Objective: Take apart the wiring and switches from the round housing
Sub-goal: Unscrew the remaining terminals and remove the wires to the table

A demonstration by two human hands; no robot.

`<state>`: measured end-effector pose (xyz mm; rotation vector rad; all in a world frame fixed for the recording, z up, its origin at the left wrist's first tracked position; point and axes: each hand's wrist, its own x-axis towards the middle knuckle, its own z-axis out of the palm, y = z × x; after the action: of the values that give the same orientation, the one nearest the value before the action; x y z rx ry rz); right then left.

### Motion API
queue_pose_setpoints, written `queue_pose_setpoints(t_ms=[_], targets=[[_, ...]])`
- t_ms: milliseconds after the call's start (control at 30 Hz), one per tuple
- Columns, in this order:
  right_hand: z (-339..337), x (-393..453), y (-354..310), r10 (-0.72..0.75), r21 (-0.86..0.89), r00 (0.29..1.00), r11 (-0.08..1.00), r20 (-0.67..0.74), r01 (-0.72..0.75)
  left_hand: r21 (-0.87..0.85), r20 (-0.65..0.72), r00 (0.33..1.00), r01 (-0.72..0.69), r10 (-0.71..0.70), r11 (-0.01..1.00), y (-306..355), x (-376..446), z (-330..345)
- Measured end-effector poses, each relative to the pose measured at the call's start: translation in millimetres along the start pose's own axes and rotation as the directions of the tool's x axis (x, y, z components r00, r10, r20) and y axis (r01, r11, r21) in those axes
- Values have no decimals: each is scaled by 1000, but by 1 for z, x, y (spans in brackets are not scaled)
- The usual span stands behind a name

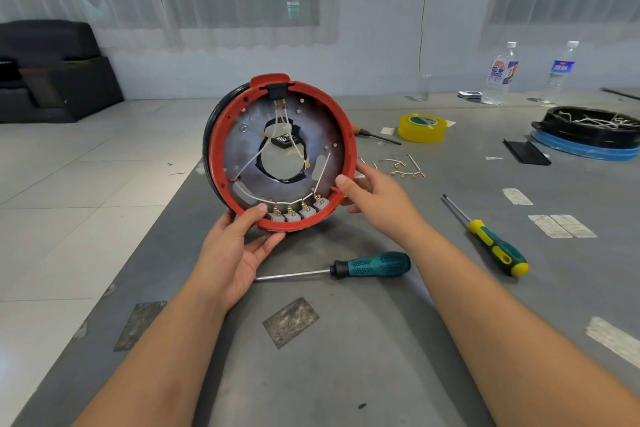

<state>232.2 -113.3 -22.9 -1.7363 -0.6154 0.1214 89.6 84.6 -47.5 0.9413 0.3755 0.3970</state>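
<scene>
The round housing, red-rimmed with a grey metal plate inside, stands tilted on its edge above the grey table, open side toward me. White wires run across the plate to several grey switches along the bottom rim and to a black connector at the top. My left hand grips the bottom rim, thumb over the edge by the switches. My right hand holds the right rim, thumb on the front.
A teal-handled screwdriver lies just below the housing. A yellow-green screwdriver lies to the right. Loose wire pieces with brass terminals, a yellow tape roll, a black tub of wires and two bottles sit further back. The table's edge runs along the left.
</scene>
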Motion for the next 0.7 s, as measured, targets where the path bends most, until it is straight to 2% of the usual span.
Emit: queue_pose_setpoints(t_ms=[67,167,300,433,700], targets=[[7,0,-1,9,24,1000,1000,8,-9,32,8,1000,-15,14,999,1,-1,0],[11,4,1,74,168,997,983,-18,-70,19,-37,999,-22,23,1000,3,0,0],[9,10,-1,144,347,988,925,57,-155,-29,-69,997,-27,25,999,3,3,-1],[8,11,-3,192,390,980,899,58,-200,-5,-52,997,-53,53,999,4,2,0],[8,5,-11,242,488,968,838,71,-246,125,69,991,-120,112,985,7,-4,3]])
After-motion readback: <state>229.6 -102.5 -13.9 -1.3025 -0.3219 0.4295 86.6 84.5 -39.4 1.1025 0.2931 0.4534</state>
